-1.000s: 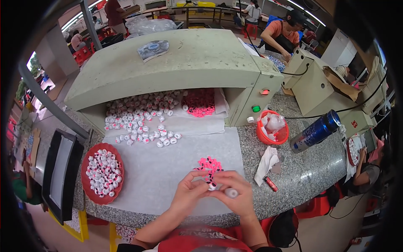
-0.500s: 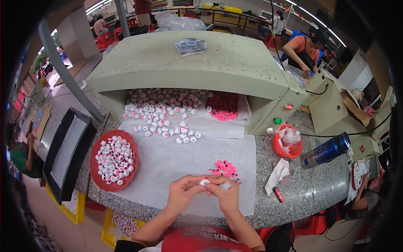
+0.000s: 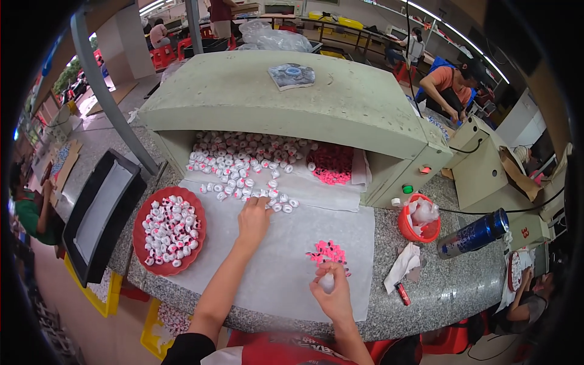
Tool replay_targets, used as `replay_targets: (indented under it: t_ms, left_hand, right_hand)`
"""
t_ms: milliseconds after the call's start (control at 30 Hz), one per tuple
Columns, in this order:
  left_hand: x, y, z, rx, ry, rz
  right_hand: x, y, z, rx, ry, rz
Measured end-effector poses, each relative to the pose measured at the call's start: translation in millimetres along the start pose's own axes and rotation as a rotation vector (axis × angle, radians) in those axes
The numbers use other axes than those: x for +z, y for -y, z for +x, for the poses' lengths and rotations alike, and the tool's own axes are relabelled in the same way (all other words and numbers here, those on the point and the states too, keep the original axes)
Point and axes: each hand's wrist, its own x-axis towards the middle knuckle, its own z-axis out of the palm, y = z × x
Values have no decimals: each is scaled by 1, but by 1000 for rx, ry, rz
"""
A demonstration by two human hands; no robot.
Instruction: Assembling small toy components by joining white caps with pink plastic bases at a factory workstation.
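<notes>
My left hand point(image 3: 253, 222) reaches to the near edge of the small rounded white pieces with pink marks point(image 3: 287, 208), lying loose at the opening of a cream metal box point(image 3: 274, 115). Its fingers are bent together among them; what they hold, if anything, is hidden. Lower right, my right hand point(image 3: 333, 298) is closed around a small translucent white bottle point(image 3: 327, 282). Just beyond that hand is a small pile of flat bright pink pieces point(image 3: 327, 250), some with dark parts, on the white sheet point(image 3: 286, 243).
To the left stand a red scalloped bowl point(image 3: 141, 238) of white-and-pink pieces and a black tray point(image 3: 97, 219). More pink pieces point(image 3: 331, 164) lie inside the box. On the right are a red basket point(image 3: 420, 226), crumpled tissue point(image 3: 401, 267), a red marker point(image 3: 403, 294) and a blue tumbler point(image 3: 473, 233).
My hands were together over the sheet, with a white piece between them. The left has moved away, up to the loose white pieces; the right stays near the pink pile with the bottle.
</notes>
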Motion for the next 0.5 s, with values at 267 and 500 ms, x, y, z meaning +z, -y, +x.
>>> replay_targets:
  t_ms: [267,500]
  left_hand:
    - [-61,-58,-46,-827,429,-1929]
    - [-60,-93,-70,-538,421,-1594]
  right_hand:
    - [-12,19,12,-173,-82,210]
    - [-21,51,-13,-391,-300,-10]
